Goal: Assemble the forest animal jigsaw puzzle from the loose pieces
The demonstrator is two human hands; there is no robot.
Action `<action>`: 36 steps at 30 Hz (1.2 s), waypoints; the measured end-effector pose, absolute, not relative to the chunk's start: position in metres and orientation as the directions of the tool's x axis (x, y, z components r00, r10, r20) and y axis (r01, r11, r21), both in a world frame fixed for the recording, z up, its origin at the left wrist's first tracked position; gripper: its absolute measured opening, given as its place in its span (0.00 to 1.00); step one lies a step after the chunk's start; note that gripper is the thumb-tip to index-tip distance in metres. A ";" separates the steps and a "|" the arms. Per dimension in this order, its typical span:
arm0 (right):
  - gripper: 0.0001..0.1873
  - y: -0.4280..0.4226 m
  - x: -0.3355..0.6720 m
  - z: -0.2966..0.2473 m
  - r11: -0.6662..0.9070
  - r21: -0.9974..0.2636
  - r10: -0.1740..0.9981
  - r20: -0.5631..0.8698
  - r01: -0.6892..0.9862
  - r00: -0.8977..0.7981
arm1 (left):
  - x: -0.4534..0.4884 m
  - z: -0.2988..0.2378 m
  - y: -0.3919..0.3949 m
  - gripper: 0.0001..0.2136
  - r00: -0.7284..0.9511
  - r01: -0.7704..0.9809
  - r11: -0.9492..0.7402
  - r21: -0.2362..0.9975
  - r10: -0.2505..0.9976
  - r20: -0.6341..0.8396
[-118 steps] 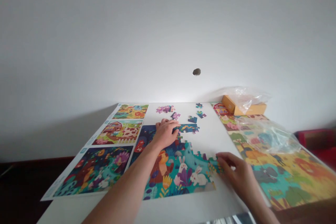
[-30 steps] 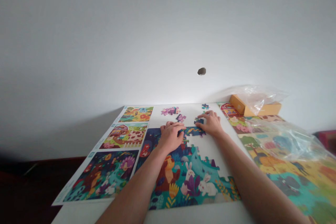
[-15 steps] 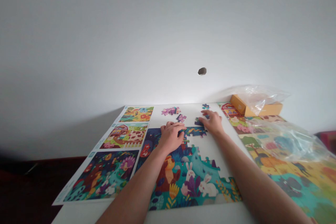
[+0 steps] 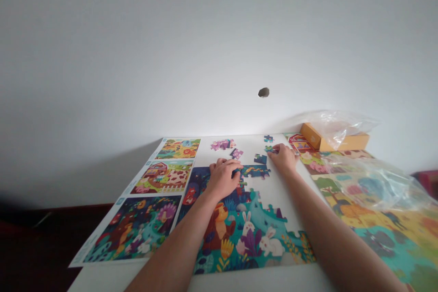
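Note:
A partly assembled jigsaw point(image 4: 246, 232) with rabbits and a bear lies on the white table point(image 4: 239, 280). My left hand point(image 4: 223, 177) rests on its upper part, fingers curled down on the pieces beside a dark strip of joined pieces point(image 4: 256, 172). My right hand point(image 4: 283, 157) reaches farther back, fingertips pinched on a small teal loose piece point(image 4: 270, 149). Another dark loose piece point(image 4: 260, 159) lies just left of that hand. Purple pieces point(image 4: 222, 145), one purple piece point(image 4: 236, 153) and a teal piece point(image 4: 268, 138) lie near the wall.
A sheet of reference pictures point(image 4: 143, 200) lies left of the jigsaw. A finished colourful puzzle point(image 4: 383, 228) covers the right side, with a clear plastic bag point(image 4: 372, 182) on it. An orange box point(image 4: 342, 139) under plastic sits at the back right by the wall.
My right hand came from the jigsaw's right edge up to the loose pieces, left the dark piece and shifted right onto the teal one. My left hand stayed put.

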State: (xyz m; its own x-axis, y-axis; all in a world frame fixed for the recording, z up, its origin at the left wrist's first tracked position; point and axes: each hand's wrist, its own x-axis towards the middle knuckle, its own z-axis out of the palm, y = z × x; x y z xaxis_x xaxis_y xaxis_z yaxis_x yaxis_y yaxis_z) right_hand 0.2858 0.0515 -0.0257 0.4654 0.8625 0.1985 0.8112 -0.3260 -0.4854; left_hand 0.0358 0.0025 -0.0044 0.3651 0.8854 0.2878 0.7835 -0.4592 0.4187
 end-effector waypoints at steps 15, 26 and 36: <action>0.26 0.038 0.276 0.001 0.230 -0.949 0.958 0.260 0.216 0.121 | 0.037 -0.001 0.002 0.12 0.357 0.789 -0.444 0.424 0.894 0.271; 0.20 0.011 0.271 0.035 0.025 -0.869 0.798 -0.281 0.494 -0.534 | 0.038 -0.001 0.002 0.12 0.343 0.799 -0.428 0.423 0.901 0.264; 0.13 0.001 0.279 0.042 0.094 -0.796 0.678 -0.389 0.598 -0.624 | 0.038 -0.003 0.004 0.12 0.354 0.792 -0.444 0.419 0.893 0.278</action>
